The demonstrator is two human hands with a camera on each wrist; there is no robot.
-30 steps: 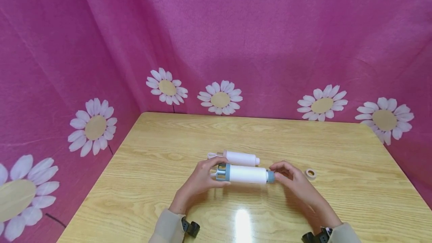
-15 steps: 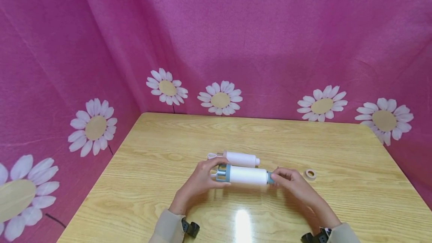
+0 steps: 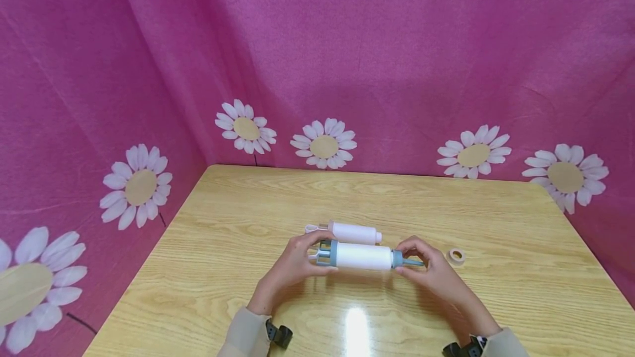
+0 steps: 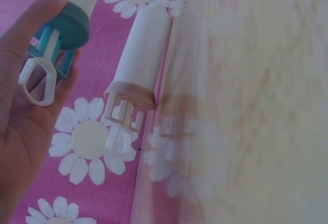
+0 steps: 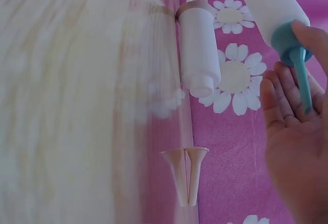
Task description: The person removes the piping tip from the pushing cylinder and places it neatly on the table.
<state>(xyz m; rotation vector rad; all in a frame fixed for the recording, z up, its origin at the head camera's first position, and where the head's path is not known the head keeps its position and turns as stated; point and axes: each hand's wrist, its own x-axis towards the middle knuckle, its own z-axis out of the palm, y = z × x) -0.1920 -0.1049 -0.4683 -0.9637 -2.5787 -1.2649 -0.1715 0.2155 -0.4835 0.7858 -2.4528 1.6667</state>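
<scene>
A white syringe-like tube with blue ends (image 3: 364, 256) is held level just above the wooden table (image 3: 238, 208). My left hand (image 3: 311, 256) grips its blue plunger end (image 4: 72, 24), and the white plunger ring (image 4: 36, 83) lies against the palm. At the other end, my right hand (image 3: 405, 261) pinches the blue nozzle (image 3: 415, 262), which lies across the fingers (image 5: 287, 106) with the thumb on the blue cap (image 5: 287, 37). A second white tube with beige ends (image 3: 349, 232) lies on the table just behind, untouched.
A small beige nozzle cone (image 3: 456, 256) stands on the table to the right of my right hand, also seen in the right wrist view as the cone (image 5: 197, 172). Pink daisy-print cloth (image 3: 322, 70) walls the table at the back and both sides.
My right hand has slid slightly right along the tube's end, so the thin blue nozzle tip now shows between its fingers. The left hand and the beige tube have stayed put.
</scene>
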